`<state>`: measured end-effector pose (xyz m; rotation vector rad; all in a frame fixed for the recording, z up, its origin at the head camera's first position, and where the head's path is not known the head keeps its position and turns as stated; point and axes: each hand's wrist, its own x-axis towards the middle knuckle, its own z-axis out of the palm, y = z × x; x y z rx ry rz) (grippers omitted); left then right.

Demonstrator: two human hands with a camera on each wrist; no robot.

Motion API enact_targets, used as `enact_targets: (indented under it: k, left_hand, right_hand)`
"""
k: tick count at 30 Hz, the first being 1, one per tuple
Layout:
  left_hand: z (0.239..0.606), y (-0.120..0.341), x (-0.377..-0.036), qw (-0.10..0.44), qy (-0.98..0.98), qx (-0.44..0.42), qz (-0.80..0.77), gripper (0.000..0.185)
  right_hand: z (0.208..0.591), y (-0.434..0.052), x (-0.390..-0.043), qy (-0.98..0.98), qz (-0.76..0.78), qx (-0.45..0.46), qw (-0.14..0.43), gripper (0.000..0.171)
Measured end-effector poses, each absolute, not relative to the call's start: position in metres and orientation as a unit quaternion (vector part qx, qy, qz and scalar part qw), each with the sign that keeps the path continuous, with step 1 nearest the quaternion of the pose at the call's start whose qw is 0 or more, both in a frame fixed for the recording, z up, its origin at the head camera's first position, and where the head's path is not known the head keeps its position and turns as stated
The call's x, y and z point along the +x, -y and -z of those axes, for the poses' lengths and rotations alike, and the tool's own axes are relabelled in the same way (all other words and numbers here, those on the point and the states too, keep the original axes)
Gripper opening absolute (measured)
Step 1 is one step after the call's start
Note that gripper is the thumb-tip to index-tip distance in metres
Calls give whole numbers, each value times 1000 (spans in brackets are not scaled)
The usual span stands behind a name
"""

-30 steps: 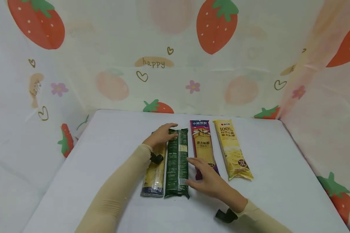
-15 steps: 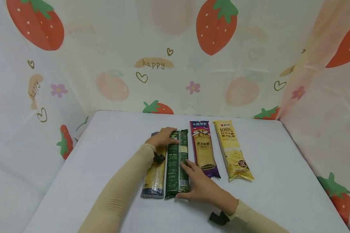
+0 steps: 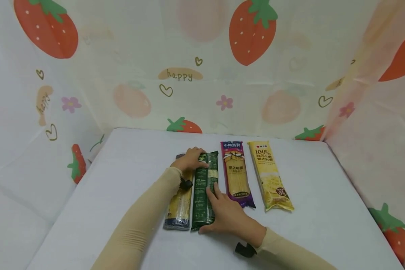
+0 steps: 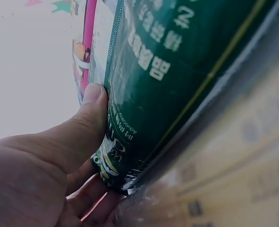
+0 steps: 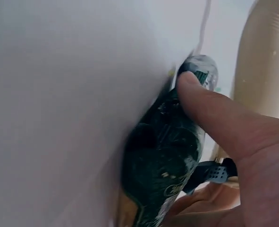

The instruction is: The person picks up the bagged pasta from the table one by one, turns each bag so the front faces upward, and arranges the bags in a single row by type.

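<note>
"Green pasta packet [image 3: 200, 198], one: where is it placed?"

"Laid lengthwise on the white worktop [image 3: 324, 195], just right of a blue-ended yellow pasta packet [image 3: 177, 210] and left of a purple pasta packet [image 3: 237, 176]."

"How is it held?"

"By both hands. Its far end is grasped by the left hand [image 3: 190, 159], the thumb set on the wrapper and the fingers bent about the end. Its near part is gripped by the right hand [image 3: 228, 215], the thumb placed at the near end, two fingers laid on the face."

"Remaining items?"

"Bright yellow pasta packet [image 3: 270, 176], one, marked 100%, laid slightly aslant, rightmost in the row. Strawberry-print backdrop [image 3: 189, 101], hung behind the worktop."
</note>
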<state>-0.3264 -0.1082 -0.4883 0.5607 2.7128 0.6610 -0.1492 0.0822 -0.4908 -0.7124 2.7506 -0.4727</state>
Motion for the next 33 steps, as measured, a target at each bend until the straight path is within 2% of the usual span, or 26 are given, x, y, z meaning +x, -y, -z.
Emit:
enact_targets:
  k: [5,15,21,33]
  left_hand:
    - [488,108,-325,145,-943,195,-227,64]
    - [488,107,-325,141,-945,192,-226,63]
    - [490,108,-325,149,-941,194,-232,64]
    - [486,117,-328,159,-927,205,-271,65]
  right_hand:
    - [488,-75,-149,-951,119,-254,132,137]
    - [488,-77,-148,-952,122,-255,114,120]
    - [492,-79,-147,-952,124,-259,109,118]
    - [498,-93,-145,-934,224,-248,128,116]
